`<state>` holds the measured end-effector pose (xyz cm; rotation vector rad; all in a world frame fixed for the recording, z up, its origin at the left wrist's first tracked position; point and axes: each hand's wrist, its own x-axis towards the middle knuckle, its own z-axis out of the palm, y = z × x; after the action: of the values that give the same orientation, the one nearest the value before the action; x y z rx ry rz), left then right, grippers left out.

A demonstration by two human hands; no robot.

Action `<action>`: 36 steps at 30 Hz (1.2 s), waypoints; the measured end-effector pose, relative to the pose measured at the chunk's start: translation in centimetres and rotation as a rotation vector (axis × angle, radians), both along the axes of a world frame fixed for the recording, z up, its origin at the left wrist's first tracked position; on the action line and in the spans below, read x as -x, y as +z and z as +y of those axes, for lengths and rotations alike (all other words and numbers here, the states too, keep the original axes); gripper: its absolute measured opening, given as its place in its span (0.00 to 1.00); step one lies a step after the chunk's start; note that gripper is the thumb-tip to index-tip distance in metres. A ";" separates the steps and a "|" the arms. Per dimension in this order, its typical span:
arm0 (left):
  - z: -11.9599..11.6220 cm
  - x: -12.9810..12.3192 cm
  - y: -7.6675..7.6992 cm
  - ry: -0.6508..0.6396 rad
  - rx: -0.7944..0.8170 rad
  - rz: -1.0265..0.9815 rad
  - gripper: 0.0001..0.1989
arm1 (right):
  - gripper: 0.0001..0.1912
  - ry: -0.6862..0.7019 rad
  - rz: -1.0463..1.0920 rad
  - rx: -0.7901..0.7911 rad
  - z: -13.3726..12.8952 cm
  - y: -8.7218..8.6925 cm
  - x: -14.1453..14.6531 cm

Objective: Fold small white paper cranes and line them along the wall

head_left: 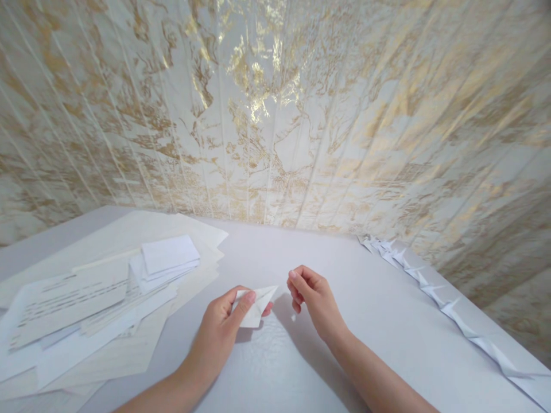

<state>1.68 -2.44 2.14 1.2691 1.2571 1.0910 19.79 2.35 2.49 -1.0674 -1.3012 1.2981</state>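
My left hand point(226, 321) is closed around a small folded white paper point(259, 304), thumb on top and fingers beneath. The paper has a crease and a sharp corner that points up and to the right. It is held just above the white tabletop. To its right, apart from the paper, my right hand point(314, 298) hovers with fingers curled and thumb against the index finger. Nothing shows in its fingertips. A small bright spot lies just below these fingers; I cannot tell whether it is a scrap or light.
A spread pile of large paper sheets point(185, 298) covers the table's left side. Printed strips point(77, 298) and small white slips point(170, 255) lie on it. Along the right edge runs a row of folded white paper pieces point(454, 315). A gold-patterned curtain point(267, 143) hangs behind the table.
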 end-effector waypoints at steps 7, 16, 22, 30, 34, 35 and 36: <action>-0.6 -0.8 0.1 -0.031 -0.021 -0.020 0.25 | 0.20 0.101 -0.047 0.082 -2.1 -0.7 2.5; -0.3 -0.8 -0.6 -0.119 0.068 -0.076 0.16 | 0.22 0.137 -0.016 0.119 -1.6 0.0 1.9; -0.2 -1.2 0.1 -0.145 0.126 -0.119 0.14 | 0.21 0.117 -0.061 0.099 -0.5 -0.7 0.9; -0.4 -1.2 -0.3 -0.172 0.228 -0.236 0.18 | 0.20 0.103 -0.071 0.087 -0.9 -0.5 1.1; -0.4 -1.2 -0.6 -0.142 0.271 -0.206 0.17 | 0.20 0.110 -0.073 0.077 -1.4 -0.4 1.5; -0.4 -1.2 -0.6 -0.144 0.273 -0.207 0.19 | 0.21 0.111 -0.075 0.075 -1.4 -0.4 1.4; -0.3 -1.2 -0.6 -0.149 0.271 -0.210 0.21 | 0.21 0.112 -0.077 0.075 -1.3 -0.4 1.4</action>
<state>2.89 -2.78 1.56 0.9991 1.0912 0.8881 18.43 1.08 2.10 -1.1196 -1.3962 1.4107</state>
